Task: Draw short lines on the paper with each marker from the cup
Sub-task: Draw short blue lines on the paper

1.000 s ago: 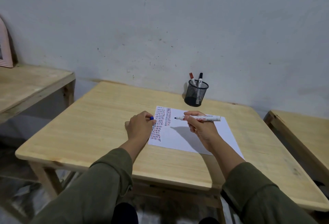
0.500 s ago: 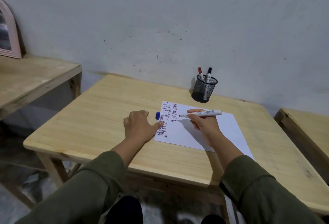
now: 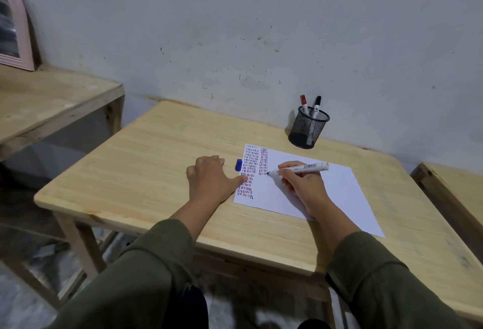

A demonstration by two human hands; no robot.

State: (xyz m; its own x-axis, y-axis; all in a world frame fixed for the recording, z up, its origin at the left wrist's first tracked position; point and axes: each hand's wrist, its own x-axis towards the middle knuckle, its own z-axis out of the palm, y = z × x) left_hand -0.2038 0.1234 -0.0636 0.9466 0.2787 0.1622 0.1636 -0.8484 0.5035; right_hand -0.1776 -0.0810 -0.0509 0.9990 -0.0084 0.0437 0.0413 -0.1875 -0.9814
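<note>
Head view shows a white marker [image 3: 298, 169] pinched in the fingers of the right hand [image 3: 304, 184]. Its blue tip touches the paper [image 3: 337, 190] just under the second block of short lines [image 3: 263, 161]. The marker lies almost flat and its back end points to the right edge of the tabletop [image 3: 146, 171].

The paper lies on the right half of the tabletop, turned a bit. Its near right corner comes close to the front edge. Two blocks of red, blue and dark lines fill its far left corner. Most of the sheet to the right of them is blank white, so the pen has lots of room there.

The left hand [image 3: 209, 179] lies flat on the wood with its fingers spread. Its thumb presses on the left edge of the paper. A blue cap [image 3: 238, 165] lies on the wood just beside that edge, between the left fingers and the lines.

A black mesh cup [image 3: 308, 130] stands near the far edge of the tabletop, by the wall, a little way apart from the far edge of the paper. A red marker [image 3: 304, 105] and a black marker [image 3: 316, 106] stand in it. The left half of the tabletop is bare wood. Another wooden table [image 3: 52, 101] stands to the left, with a gap in between.
</note>
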